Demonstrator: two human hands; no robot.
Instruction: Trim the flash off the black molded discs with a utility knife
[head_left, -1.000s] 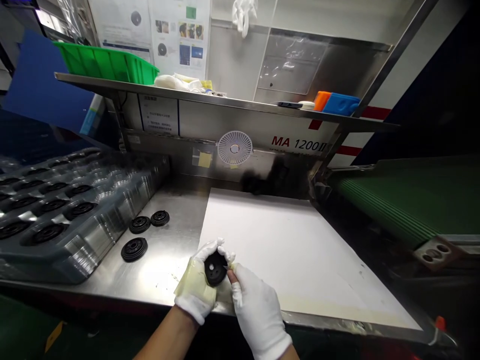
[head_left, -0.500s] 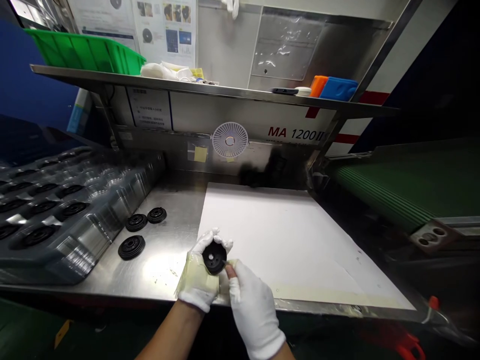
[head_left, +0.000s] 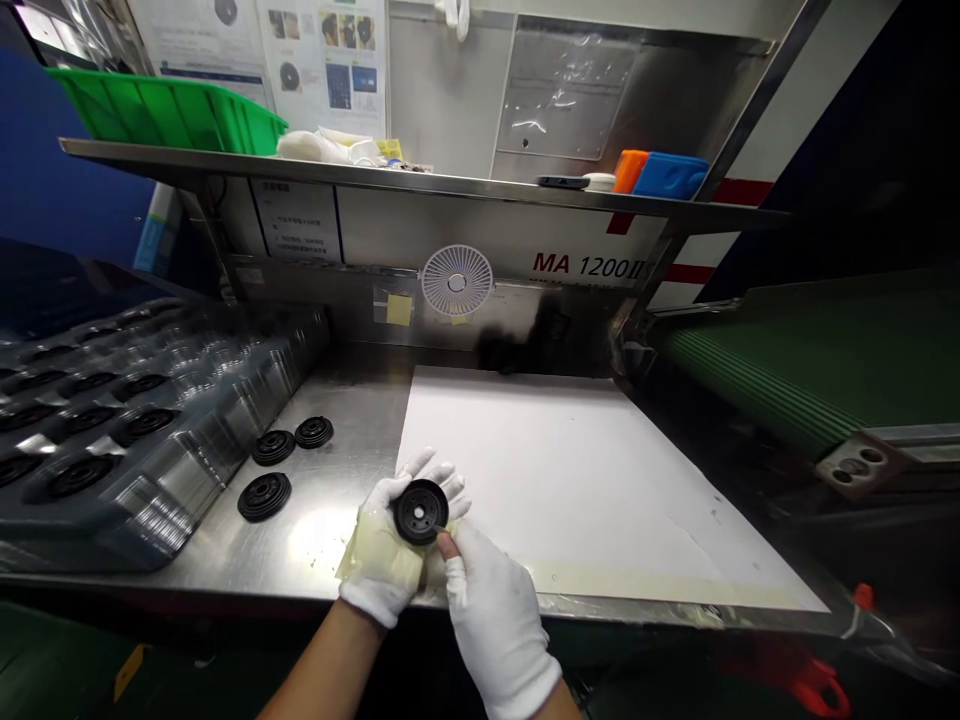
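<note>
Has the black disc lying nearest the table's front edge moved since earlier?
No, it's shifted neither way: the disc lies in the same spot left of the white sheet.

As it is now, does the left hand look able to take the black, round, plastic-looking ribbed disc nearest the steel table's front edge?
Probably not: the left hand carries another black disc on its palm. Otherwise, the ribbed disc lies nearby, across the steel table, with no obstacle visible.
</note>
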